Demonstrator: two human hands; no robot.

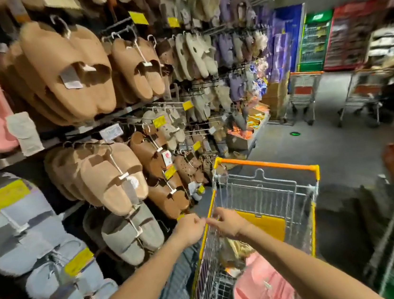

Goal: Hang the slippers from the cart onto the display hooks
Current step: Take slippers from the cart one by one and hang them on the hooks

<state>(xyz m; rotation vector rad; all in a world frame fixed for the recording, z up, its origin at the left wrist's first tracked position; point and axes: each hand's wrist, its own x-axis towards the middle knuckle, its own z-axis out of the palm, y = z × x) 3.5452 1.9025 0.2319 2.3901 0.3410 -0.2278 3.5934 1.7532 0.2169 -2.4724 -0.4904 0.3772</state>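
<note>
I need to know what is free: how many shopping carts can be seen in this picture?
3: the cart at the hands, and two empty carts parked far down the aisle near the coolers. Others may be hidden.

Wire cart (268, 190), yellow/orange rim, sits at 5 o'clock of frame, just R of slipper wall. Inside, near end: pink fuzzy slipper pair (265, 287) at 6 o'clock, lying flat w/ white hanger clip; beige pair (233, 249) just beyond, partly hidden by wire. Display hooks (127, 31) at 11 o'clock, mostly loaded w/ tan pairs.
</note>
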